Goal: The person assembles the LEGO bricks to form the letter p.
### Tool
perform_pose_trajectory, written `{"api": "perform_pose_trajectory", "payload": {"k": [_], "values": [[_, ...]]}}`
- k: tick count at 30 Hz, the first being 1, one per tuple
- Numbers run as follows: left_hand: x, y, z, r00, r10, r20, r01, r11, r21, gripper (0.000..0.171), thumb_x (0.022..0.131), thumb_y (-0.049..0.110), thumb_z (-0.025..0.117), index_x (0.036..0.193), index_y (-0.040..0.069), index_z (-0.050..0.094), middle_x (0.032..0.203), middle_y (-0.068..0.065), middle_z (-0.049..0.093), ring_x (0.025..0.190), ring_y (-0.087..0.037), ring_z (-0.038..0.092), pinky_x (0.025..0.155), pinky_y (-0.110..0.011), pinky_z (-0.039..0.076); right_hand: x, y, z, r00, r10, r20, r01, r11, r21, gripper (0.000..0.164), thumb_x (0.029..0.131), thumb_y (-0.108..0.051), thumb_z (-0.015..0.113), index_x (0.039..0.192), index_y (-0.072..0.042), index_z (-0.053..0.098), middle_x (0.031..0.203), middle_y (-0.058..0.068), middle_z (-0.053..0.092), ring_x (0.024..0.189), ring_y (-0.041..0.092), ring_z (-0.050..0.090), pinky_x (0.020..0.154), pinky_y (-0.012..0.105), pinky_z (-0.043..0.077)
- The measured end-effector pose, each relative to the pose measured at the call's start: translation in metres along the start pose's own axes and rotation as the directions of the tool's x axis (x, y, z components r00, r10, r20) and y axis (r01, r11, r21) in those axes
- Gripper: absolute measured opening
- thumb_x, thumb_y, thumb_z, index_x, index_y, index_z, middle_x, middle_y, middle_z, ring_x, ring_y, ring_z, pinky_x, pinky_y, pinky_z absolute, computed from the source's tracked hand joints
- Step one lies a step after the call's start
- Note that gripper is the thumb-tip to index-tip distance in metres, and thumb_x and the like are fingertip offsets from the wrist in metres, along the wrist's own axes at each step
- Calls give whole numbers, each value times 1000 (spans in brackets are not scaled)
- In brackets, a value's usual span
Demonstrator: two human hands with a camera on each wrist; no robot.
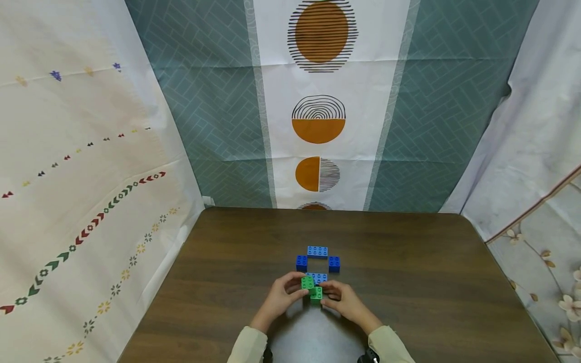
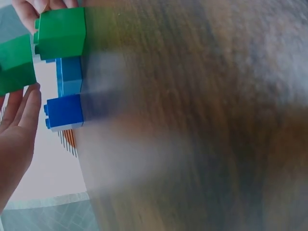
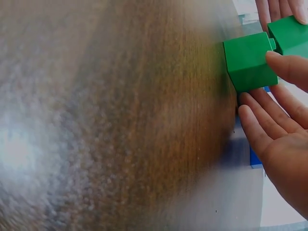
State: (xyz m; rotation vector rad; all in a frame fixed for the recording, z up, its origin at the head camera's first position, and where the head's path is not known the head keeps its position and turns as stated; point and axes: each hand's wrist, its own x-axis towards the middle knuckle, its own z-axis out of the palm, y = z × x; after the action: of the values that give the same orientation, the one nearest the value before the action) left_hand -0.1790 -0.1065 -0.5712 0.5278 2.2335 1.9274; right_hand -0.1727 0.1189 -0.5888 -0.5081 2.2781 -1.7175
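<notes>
My left hand [image 1: 279, 298] pinches a green toy building block [image 1: 307, 283] between thumb and fingers. It is raised above the level of a second green block [image 1: 316, 295], which stands on the table with studs up. My right hand [image 1: 346, 301] grips that second block, thumb and fingers on its sides, as the right wrist view shows. In the left wrist view, the held green block [image 2: 17, 63] is tilted close to the studs of the lower green block [image 2: 61, 33]. Just behind them lies a light blue block [image 1: 320, 278], partly hidden.
Farther back on the brown table [image 1: 399, 282] are a dark blue block [image 1: 301, 262] on the left, another dark blue block [image 1: 334, 264] on the right and a light blue block [image 1: 317, 251] at the rear. Patterned cloths [image 1: 218, 116] hang around the table.
</notes>
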Motion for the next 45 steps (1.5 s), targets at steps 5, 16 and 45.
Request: {"api": "perform_pose_trajectory", "payload": {"k": [5,16,45], "values": [[1,-2,3,1000,-4,29,5,999,-39,32,87,2,70,118,-1,61,116,-23,61,108,-36,61,91,-33,53,0,-2,1,1000,13,-6,-13,1000,2,41,87,-7,71,121,9,56,116,26,62,109,41,59,91,50,51],[4,-3,4,996,-12,86,18,997,-74,36,89,-1,66,123,-7,57,120,-23,60,112,-37,59,91,-28,52,1,0,2,1000,-23,-8,23,1000,-8,35,88,2,67,119,14,55,112,30,61,107,45,59,90,54,50],[0,33,3,988,62,142,-82,987,137,33,89,-1,66,121,-7,59,116,-21,60,106,-37,62,91,-46,52,1,-1,1,1000,20,-21,-21,999,-42,37,86,-6,71,118,10,59,112,24,65,104,38,62,88,46,53]]}}
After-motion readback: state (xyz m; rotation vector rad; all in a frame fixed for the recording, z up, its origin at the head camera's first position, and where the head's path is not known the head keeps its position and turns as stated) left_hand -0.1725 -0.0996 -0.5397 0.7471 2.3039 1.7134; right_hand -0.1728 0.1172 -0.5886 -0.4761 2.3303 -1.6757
